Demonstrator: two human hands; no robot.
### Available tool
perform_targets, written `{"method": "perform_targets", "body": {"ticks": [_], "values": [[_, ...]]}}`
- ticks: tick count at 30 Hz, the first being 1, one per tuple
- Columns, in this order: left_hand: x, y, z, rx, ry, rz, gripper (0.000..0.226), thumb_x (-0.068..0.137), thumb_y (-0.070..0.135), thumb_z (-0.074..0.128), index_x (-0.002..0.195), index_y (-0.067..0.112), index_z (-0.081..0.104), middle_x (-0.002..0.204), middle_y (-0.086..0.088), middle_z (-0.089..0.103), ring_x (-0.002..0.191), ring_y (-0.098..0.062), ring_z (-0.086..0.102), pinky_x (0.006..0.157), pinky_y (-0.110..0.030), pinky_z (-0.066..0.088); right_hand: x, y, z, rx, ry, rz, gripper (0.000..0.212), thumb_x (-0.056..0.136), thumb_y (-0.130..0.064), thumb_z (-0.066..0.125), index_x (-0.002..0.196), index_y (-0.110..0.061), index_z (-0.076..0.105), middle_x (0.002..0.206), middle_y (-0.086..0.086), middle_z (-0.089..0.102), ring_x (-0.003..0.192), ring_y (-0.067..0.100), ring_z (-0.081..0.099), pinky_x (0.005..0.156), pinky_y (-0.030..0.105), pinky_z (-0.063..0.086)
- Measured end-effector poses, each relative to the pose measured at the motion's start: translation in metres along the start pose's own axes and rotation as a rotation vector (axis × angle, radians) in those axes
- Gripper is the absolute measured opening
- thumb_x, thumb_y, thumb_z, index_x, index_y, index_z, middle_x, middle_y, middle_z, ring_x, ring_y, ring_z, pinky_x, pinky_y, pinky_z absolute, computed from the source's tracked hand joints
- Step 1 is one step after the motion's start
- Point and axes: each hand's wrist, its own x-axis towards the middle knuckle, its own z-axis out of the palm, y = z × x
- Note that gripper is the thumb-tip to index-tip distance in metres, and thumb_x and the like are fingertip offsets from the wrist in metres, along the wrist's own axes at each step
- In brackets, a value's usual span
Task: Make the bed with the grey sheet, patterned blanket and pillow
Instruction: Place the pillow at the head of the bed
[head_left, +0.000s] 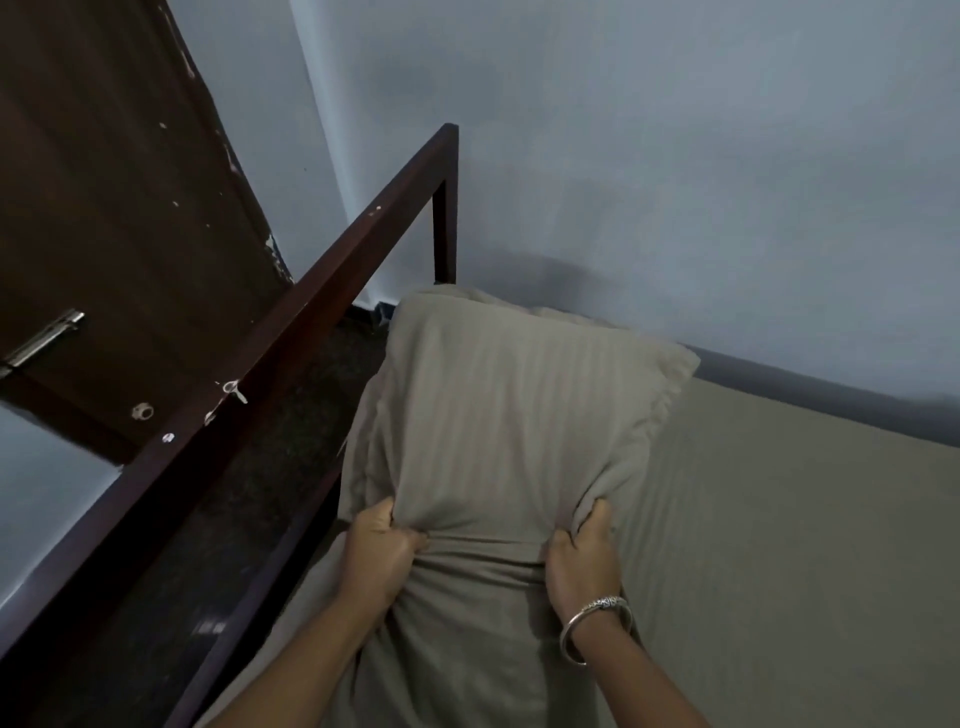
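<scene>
A grey-beige striped pillow (509, 415) stands on end at the head of the bed, its top corner near the wall. My left hand (382, 556) grips a bunch of its cover at the lower left. My right hand (582, 561), with a metal bangle on the wrist, grips the cover at the lower right. The grey sheet (789, 545) lies smooth over the mattress to the right of the pillow and beneath it. No patterned blanket is in view.
A dark wooden bed rail (291, 332) runs diagonally along the left of the bed to a post at the wall corner. Behind it stands a dark brown door (114, 218) with a metal latch. A pale blue wall (675, 182) borders the bed's far side.
</scene>
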Motion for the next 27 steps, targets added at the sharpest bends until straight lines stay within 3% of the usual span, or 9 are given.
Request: {"method": "perform_targets", "body": {"ticks": [4,7,10,13,16,20,24,27], "values": [[0.023,-0.012,-0.004,0.186,-0.078,0.043,0.021,0.081,-0.008,0.057,0.085,0.012,0.055,0.083,-0.001,0.062,0.082,-0.017,0.055,0.068,-0.024,0.041,0.012,0.010,0.008,-0.112,0.013,0.086,0.024,0.081,-0.011,0.053,0.103,-0.004,0.043,0.109,0.023,0.054,0.100,0.040,0.052,0.084,0.042,0.043],[0.048,-0.020,-0.008,0.359,-0.105,-0.031,0.016,0.090,0.014,0.057,0.086,0.013,0.041,0.076,-0.004,0.049,0.076,-0.019,0.048,0.063,-0.029,0.035,0.025,0.018,0.008,-0.344,-0.100,0.206,0.049,0.079,-0.025,0.059,0.122,-0.010,0.041,0.126,0.021,0.047,0.117,0.037,0.046,0.095,0.039,0.038],[0.070,-0.016,-0.005,0.467,-0.128,-0.003,0.016,0.092,0.019,0.056,0.096,0.013,0.042,0.080,-0.003,0.047,0.075,-0.019,0.049,0.060,-0.028,0.035,0.035,0.022,0.017,-0.475,-0.233,0.139,0.072,0.082,-0.034,0.058,0.141,-0.014,0.022,0.143,0.018,0.030,0.134,0.035,0.027,0.108,0.038,0.027],[0.093,-0.007,0.011,0.598,-0.160,0.175,0.017,0.088,0.019,0.061,0.094,0.015,0.045,0.088,-0.002,0.048,0.081,-0.018,0.050,0.061,-0.026,0.036,0.054,0.017,0.034,-0.581,-0.250,0.036,0.073,0.086,-0.041,0.052,0.143,-0.013,0.016,0.151,0.019,0.018,0.141,0.036,0.013,0.114,0.039,0.015],[0.116,0.004,0.038,0.689,-0.217,0.340,0.024,0.088,0.023,0.061,0.105,0.013,0.049,0.108,-0.003,0.048,0.098,-0.018,0.051,0.080,-0.029,0.044,0.083,0.003,0.050,-0.617,-0.222,-0.072,0.070,0.090,-0.044,0.047,0.145,-0.012,0.017,0.154,0.019,0.013,0.143,0.037,0.006,0.115,0.041,0.010],[0.156,0.018,0.084,0.807,-0.287,0.510,0.041,0.089,0.021,0.055,0.128,0.012,0.045,0.132,-0.006,0.044,0.119,-0.025,0.045,0.098,-0.039,0.040,0.131,-0.017,0.070,-0.631,-0.178,-0.208,0.065,0.094,-0.041,0.040,0.147,-0.012,0.015,0.157,0.015,0.006,0.144,0.037,0.000,0.116,0.045,0.009],[0.204,0.024,0.125,0.980,-0.276,0.599,0.052,0.092,0.018,0.041,0.143,0.019,0.032,0.153,-0.004,0.027,0.142,-0.024,0.021,0.114,-0.044,0.021,0.184,-0.028,0.089,-0.689,-0.195,-0.344,0.063,0.095,-0.029,0.037,0.149,-0.019,0.008,0.158,0.003,-0.011,0.143,0.034,-0.013,0.113,0.054,0.005],[0.234,0.010,0.143,1.130,-0.268,0.552,0.053,0.097,0.030,0.032,0.148,0.028,0.018,0.158,0.005,0.007,0.146,-0.020,0.005,0.115,-0.052,0.007,0.218,-0.013,0.102,-0.775,-0.210,-0.405,0.063,0.094,-0.038,0.032,0.150,-0.027,0.004,0.158,-0.006,-0.010,0.144,0.031,-0.014,0.111,0.061,0.000]]}}
